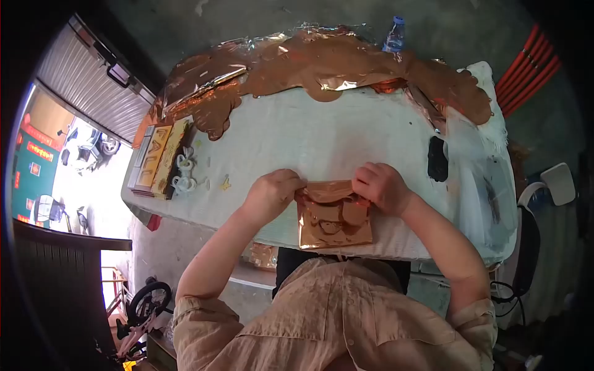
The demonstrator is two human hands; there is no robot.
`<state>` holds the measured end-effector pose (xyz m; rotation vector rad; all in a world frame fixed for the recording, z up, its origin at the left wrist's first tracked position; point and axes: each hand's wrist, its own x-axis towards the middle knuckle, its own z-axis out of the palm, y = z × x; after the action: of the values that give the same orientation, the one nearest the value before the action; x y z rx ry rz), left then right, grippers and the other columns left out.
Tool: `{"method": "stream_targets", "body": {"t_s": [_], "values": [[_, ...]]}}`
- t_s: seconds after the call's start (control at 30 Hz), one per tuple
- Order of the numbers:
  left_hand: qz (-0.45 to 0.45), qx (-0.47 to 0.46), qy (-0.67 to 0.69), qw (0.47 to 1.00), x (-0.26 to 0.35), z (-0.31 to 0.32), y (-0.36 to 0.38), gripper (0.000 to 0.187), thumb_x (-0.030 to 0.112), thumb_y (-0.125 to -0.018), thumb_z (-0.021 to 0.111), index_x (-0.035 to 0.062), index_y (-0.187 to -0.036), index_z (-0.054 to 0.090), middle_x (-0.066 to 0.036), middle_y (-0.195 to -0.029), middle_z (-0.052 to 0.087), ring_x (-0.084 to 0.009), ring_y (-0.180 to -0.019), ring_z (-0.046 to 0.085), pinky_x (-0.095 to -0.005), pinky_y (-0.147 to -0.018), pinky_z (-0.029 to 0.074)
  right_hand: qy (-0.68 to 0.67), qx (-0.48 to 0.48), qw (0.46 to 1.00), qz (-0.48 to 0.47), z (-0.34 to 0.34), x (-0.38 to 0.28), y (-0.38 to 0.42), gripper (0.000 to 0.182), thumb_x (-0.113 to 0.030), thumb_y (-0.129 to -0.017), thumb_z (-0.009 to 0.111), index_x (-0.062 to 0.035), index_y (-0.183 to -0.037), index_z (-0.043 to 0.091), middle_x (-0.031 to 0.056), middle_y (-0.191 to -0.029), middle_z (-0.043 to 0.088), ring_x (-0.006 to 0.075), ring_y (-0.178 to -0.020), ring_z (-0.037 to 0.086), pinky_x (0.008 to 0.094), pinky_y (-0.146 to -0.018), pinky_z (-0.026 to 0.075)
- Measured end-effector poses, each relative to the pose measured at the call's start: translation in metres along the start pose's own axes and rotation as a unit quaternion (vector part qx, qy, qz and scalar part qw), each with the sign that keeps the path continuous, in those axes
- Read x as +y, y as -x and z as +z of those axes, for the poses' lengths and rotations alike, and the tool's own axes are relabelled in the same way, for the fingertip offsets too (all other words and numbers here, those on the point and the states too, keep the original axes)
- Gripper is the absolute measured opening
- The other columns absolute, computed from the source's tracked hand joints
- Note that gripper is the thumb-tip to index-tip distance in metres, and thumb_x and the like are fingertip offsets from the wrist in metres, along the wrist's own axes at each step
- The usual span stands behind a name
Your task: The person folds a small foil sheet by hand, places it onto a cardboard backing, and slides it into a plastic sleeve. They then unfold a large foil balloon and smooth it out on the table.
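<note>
A shiny copper-coloured foil packet (pixel 335 222) lies on the table close to its front edge, its top edge folded over. At the packet's top left corner, my left hand (pixel 274 193) pinches the foil between thumb and fingers. My right hand (pixel 382 187) has its fingers curled on the top right corner, gripping the foil there. The fingertips of both hands partly hide the corners. Reflections on the foil make its inside hard to read.
Copper foil balloons or sheets (pixel 297 59) are heaped along the table's (pixel 278 136) far edge. A water bottle (pixel 394 36) stands behind them. Printed packs (pixel 158 157) and white ribbon (pixel 184 170) lie at the left. A black object (pixel 437 159) sits at the right, near a chair (pixel 526 247).
</note>
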<state>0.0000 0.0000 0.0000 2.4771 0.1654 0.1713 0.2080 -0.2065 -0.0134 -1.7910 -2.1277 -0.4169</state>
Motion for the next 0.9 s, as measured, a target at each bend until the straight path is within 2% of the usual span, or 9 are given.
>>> {"method": "stream_targets", "body": {"t_s": [0.07, 0.17, 0.37, 0.47, 0.6, 0.7, 0.8, 0.87, 0.9], "values": [[0.124, 0.022, -0.133, 0.983, 0.001, 0.002, 0.003, 0.038, -0.002, -0.067, 0.062, 0.0024, -0.105, 0.065, -0.017, -0.109, 0.061, -0.0311, -0.105, 0.058, -0.0376, -0.085, 0.05, 0.043, -0.004, 0.997, -0.063, -0.004, -0.003, -0.002, 0.006, -0.017, -0.071, 0.058, -0.0144, -0.073, 0.053, 0.0005, -0.083, 0.051, 0.0167, -0.08, 0.054, 0.0289, -0.064, 0.044], [0.18, 0.073, -0.1, 0.976, 0.017, -0.005, 0.004, 0.041, -0.001, -0.066, 0.063, 0.0, -0.108, 0.064, -0.017, -0.114, 0.06, -0.0322, -0.109, 0.057, -0.04, -0.09, 0.048, 0.064, 0.0, 0.993, -0.099, -0.003, -0.003, -0.004, 0.006, -0.019, -0.072, 0.058, -0.0143, -0.073, 0.053, 0.0001, -0.084, 0.051, 0.0161, -0.079, 0.053, 0.0279, -0.063, 0.044], [0.196, 0.009, 0.002, 0.981, 0.048, 0.008, 0.021, 0.04, 0.007, -0.072, 0.068, -0.0014, -0.112, 0.064, -0.016, -0.122, 0.059, -0.0317, -0.117, 0.054, -0.0424, -0.098, 0.044, 0.083, 0.004, 0.99, -0.111, -0.001, -0.004, -0.004, 0.008, -0.021, -0.073, 0.057, -0.0142, -0.073, 0.053, -0.0001, -0.083, 0.051, 0.0153, -0.078, 0.053, 0.0275, -0.063, 0.043], [0.203, 0.024, -0.028, 0.979, 0.043, 0.022, 0.026, 0.038, 0.015, -0.074, 0.072, -0.0009, -0.108, 0.065, -0.014, -0.118, 0.061, -0.0309, -0.117, 0.055, -0.0417, -0.097, 0.045, 0.089, 0.003, 0.989, -0.117, -0.003, -0.005, -0.005, 0.011, -0.018, -0.067, 0.061, -0.0134, -0.074, 0.054, -0.0004, -0.08, 0.052, 0.016, -0.076, 0.054, 0.0276, -0.061, 0.043], [0.209, 0.042, -0.04, 0.976, 0.04, 0.026, 0.028, 0.04, 0.02, -0.072, 0.076, -0.0006, -0.105, 0.067, -0.013, -0.115, 0.063, -0.0304, -0.115, 0.056, -0.0413, -0.096, 0.046, 0.095, -0.024, 0.988, -0.124, -0.011, -0.004, -0.006, 0.012, -0.017, -0.067, 0.062, -0.0126, -0.075, 0.055, 0.0, -0.08, 0.052, 0.0163, -0.074, 0.053, 0.0275, -0.061, 0.043], [0.212, 0.054, -0.042, 0.975, 0.039, 0.027, 0.029, 0.039, 0.019, -0.072, 0.075, -0.0005, -0.105, 0.067, -0.012, -0.114, 0.064, -0.0297, -0.113, 0.057, -0.0411, -0.095, 0.047, 0.045, -0.048, 0.993, -0.101, -0.021, -0.003, -0.002, 0.015, -0.015, -0.066, 0.063, -0.01, -0.08, 0.059, 0.0009, -0.081, 0.053, 0.0175, -0.075, 0.055, 0.0288, -0.063, 0.045], [0.223, 0.064, -0.043, 0.972, 0.039, 0.027, 0.029, 0.038, 0.019, -0.073, 0.075, -0.0002, -0.104, 0.067, -0.011, -0.113, 0.064, -0.0289, -0.112, 0.058, -0.0407, -0.094, 0.048, -0.018, -0.02, 0.998, -0.055, -0.027, 0.0, 0.015, 0.021, -0.01, -0.067, 0.065, -0.0061, -0.087, 0.062, 0.0026, -0.088, 0.058, 0.021, -0.078, 0.057, 0.0316, -0.067, 0.048], [0.23, 0.067, -0.052, 0.97, 0.04, 0.026, 0.029, 0.037, 0.019, -0.073, 0.075, -0.0001, -0.104, 0.067, -0.011, -0.112, 0.064, -0.0288, -0.111, 0.058, -0.0405, -0.093, 0.048, -0.181, -0.02, 0.983, 0.036, -0.024, 0.002, 0.026, 0.023, -0.005, -0.07, 0.064, -0.004, -0.093, 0.065, 0.0043, -0.098, 0.062, 0.0241, -0.084, 0.06, 0.0351, -0.073, 0.05], [0.23, 0.067, -0.051, 0.969, 0.04, 0.027, 0.029, 0.037, 0.019, -0.073, 0.075, -0.0001, -0.104, 0.067, -0.011, -0.112, 0.064, -0.0288, -0.111, 0.058, -0.0405, -0.093, 0.048, -0.181, -0.02, 0.983, 0.036, -0.026, 0.001, 0.024, 0.023, -0.005, -0.07, 0.064, -0.004, -0.093, 0.065, 0.0043, -0.098, 0.062, 0.0241, -0.084, 0.06, 0.0351, -0.073, 0.05]]}}
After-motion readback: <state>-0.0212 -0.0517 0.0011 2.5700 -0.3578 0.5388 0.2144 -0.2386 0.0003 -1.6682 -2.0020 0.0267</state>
